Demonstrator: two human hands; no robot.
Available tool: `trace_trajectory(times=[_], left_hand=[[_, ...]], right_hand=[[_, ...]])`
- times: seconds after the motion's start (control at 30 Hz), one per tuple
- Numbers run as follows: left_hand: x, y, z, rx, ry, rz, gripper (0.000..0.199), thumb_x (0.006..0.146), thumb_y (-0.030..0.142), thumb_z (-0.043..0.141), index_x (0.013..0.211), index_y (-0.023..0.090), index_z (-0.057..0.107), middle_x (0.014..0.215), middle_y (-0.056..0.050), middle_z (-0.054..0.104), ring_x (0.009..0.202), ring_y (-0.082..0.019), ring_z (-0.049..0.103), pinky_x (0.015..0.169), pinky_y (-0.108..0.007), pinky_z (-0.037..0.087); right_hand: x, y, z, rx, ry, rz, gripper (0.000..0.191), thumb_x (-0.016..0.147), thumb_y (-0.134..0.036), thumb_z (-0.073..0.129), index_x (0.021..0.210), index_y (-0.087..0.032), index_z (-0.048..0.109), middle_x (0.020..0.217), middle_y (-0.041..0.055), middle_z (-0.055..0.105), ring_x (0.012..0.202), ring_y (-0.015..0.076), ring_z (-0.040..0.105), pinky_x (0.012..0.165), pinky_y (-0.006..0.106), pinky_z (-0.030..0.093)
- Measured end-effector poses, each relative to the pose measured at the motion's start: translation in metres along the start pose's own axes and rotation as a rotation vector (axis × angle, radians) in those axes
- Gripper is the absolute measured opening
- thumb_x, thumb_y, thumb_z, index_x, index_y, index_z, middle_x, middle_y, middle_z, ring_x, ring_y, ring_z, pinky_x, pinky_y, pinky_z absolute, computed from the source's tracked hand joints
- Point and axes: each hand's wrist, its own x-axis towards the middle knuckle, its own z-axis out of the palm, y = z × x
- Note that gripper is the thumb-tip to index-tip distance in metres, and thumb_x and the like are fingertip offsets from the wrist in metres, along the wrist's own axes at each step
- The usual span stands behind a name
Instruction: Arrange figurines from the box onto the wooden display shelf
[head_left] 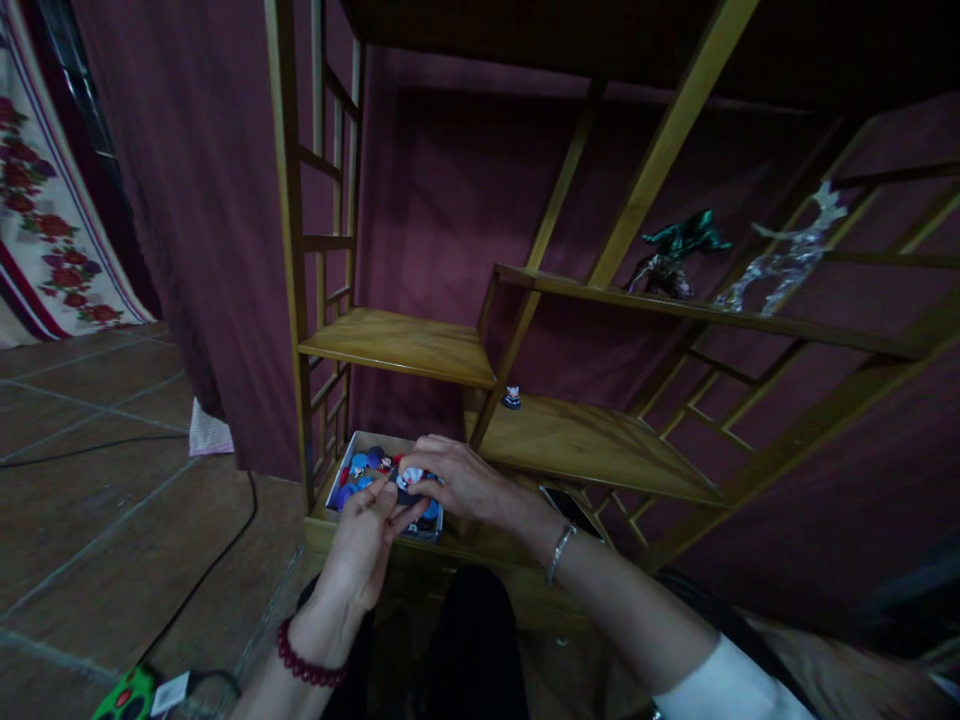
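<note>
Both hands meet over a shallow open box (365, 437) on the lowest shelf. A small white figurine with a dark base (409, 480) is held between them. My left hand (371, 530) pinches the base from the left. My right hand (454, 472) grips the figurine from the right and above, its fingers partly hiding it. Inside the box lie several small figurines and round pieces (358, 462) in blue, purple and red. A similar small white figurine with a dark base (511, 398) stands upright on the wooden shelf board to the right.
A dark green figure (679, 252) and a clear deer-like figure (787, 255) stand on the upper right shelf (577, 292). A flat dark object (571, 512) lies beneath my right forearm. A purple curtain (202, 220) hangs left. A black cable (217, 560) and green power strip (127, 694) lie on the floor.
</note>
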Motion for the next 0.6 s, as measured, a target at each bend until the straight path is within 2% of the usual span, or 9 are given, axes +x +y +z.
trace_trajectory(times=[0.2, 0.33, 0.6], left_hand=[[0.002, 0.004, 0.000, 0.029, 0.050, 0.050, 0.016, 0.063, 0.014, 0.065, 0.078, 0.008, 0.065, 0.085, -0.007, 0.066, 0.080, -0.017, 0.061, 0.086, -0.041, 0.048], [0.002, 0.009, -0.001, 0.068, 0.031, 0.095, 0.018, 0.063, 0.015, 0.066, 0.079, 0.007, 0.064, 0.090, -0.009, 0.065, 0.091, -0.021, 0.060, 0.087, -0.041, 0.047], [-0.003, 0.009, 0.002, 0.033, -0.008, 0.084, 0.011, 0.067, 0.012, 0.061, 0.076, 0.007, 0.065, 0.084, -0.008, 0.066, 0.087, -0.020, 0.062, 0.088, -0.042, 0.046]], right_hand=[[0.007, -0.001, 0.005, -0.013, 0.035, 0.039, 0.015, 0.084, -0.025, 0.049, 0.089, -0.016, 0.059, 0.080, 0.0036, 0.054, 0.077, 0.0137, 0.049, 0.071, 0.024, 0.039], [0.011, -0.003, 0.009, -0.008, 0.056, 0.040, 0.014, 0.084, -0.024, 0.048, 0.088, -0.015, 0.058, 0.078, 0.0033, 0.052, 0.077, 0.0139, 0.048, 0.071, 0.024, 0.039], [0.007, -0.003, 0.004, 0.041, 0.046, 0.031, 0.015, 0.084, -0.023, 0.048, 0.093, -0.015, 0.056, 0.086, 0.0053, 0.054, 0.083, 0.0152, 0.050, 0.075, 0.026, 0.039]])
